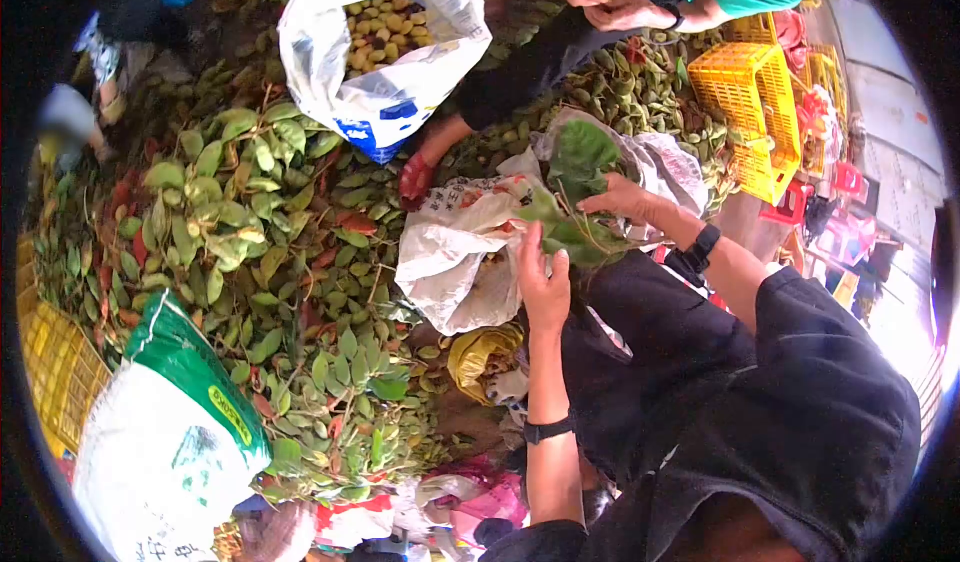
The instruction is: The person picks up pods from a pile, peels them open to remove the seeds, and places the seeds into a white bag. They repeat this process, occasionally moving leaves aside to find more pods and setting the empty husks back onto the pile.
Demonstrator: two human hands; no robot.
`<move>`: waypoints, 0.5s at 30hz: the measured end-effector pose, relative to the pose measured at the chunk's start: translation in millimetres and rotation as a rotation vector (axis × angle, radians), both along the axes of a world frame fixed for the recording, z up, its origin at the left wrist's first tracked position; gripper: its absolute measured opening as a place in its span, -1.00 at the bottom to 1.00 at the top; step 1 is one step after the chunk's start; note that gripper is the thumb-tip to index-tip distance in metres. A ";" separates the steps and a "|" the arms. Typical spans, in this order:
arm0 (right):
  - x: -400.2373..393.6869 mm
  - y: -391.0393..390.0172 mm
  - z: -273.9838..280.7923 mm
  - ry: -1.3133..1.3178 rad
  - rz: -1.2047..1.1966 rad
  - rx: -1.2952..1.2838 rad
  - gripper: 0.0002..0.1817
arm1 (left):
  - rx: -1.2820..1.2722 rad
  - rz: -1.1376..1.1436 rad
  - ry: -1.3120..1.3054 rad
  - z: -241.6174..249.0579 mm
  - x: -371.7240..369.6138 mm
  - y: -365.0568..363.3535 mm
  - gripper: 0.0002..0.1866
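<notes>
A leafy sprig (575, 224) with broad green leaves is held over my lap, one large dark leaf (583, 152) standing up at its far end. My right hand (622, 200) is closed on its stems, fingers pinched around them. Close by, at the lower edge of the leaves, my left hand (545, 284) has its fingers stretched up and the thumb apart. Beneath both hands lies a crumpled white sack (450, 262), its mouth partly covered by the leaves. A yellow bag (483, 364) sits just below that sack, near my left forearm.
A big heap of cut leafy branches (220, 182) spreads across the left. An open white sack (310, 47) contains round yellowish fruits (385, 30). Another person's hands (605, 0) work at the top. Yellow crates (745, 92) stand at right; a green-and-white sack (170, 442) stands lower left.
</notes>
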State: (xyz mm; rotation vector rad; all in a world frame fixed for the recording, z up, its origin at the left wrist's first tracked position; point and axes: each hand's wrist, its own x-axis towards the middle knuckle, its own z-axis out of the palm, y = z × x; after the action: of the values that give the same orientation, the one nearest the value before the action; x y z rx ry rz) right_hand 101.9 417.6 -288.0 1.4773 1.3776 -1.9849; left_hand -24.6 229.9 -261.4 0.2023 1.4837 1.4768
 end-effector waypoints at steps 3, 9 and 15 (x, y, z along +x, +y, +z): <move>62.5 16.9 -52.0 -0.146 0.032 0.241 -0.63 | -0.033 -0.093 -0.113 -38.0 19.9 2.3 -0.49; 114.6 38.1 -64.9 -0.580 0.623 0.815 -0.20 | -0.165 -0.090 -0.138 -62.0 20.3 -20.4 -0.58; 49.7 20.9 -74.3 -0.441 0.860 0.792 -0.03 | -0.281 -0.050 -0.111 -101.0 34.7 -10.3 -0.65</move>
State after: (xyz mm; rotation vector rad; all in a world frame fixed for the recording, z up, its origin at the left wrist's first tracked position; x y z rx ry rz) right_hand 151.6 438.6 -362.3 1.1202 2.1699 -0.5675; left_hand 10.0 219.7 -362.4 -0.0122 1.5642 1.2042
